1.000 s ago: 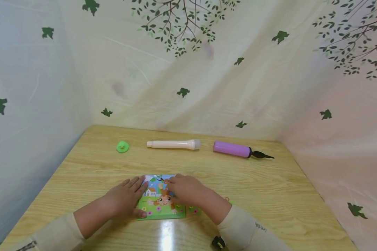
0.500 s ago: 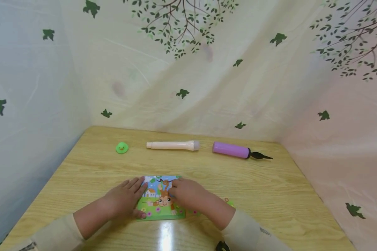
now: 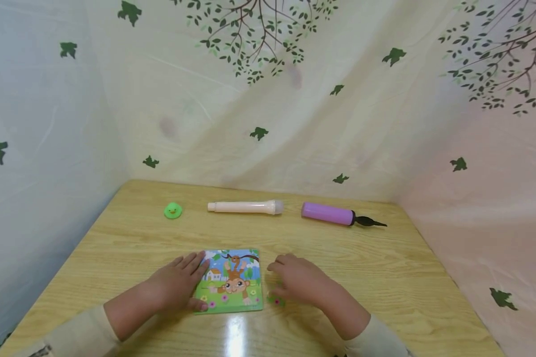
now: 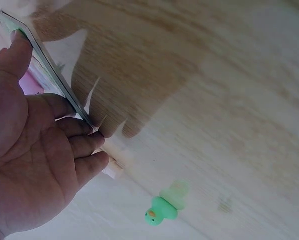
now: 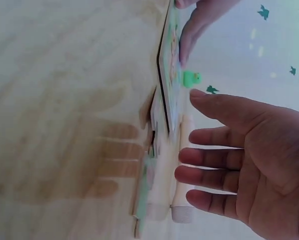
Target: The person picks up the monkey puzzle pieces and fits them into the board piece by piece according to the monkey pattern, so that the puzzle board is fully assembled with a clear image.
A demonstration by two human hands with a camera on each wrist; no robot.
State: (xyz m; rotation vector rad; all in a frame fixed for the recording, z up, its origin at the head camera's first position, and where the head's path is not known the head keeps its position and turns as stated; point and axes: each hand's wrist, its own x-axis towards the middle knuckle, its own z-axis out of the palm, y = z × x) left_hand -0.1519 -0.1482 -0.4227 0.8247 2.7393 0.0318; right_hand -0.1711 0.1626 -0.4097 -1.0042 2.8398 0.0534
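The left hand [image 3: 174,282] is laid on the left edge of the board [image 3: 232,285], its fingers straight and its thumb set apart near the lower corner; the board is touched rather than gripped. The board is supported flat by the surface [image 3: 384,267], between the left hand and the right hand [image 3: 299,280]; a monkey, a house and flowers are printed on it. The right hand is held above the surface, just off the board's right edge, its fingers loosely extended and separated, with nothing gripped. Beneath the right hand flat pieces [image 5: 143,185] are seen, mostly hidden by it in the head view. Straight beyond the left hand, well apart from it, a green duck [image 3: 172,210] is placed. Beyond the gap between the hands, a pale mic [image 3: 243,207] is laid on its side. Beyond the right hand and partly to its right, a purple pump [image 3: 327,213] is laid, its black nozzle [image 3: 369,221] pointed to the right. Behind each hand, the forearm is partly covered by a pale sleeve [image 3: 73,332].
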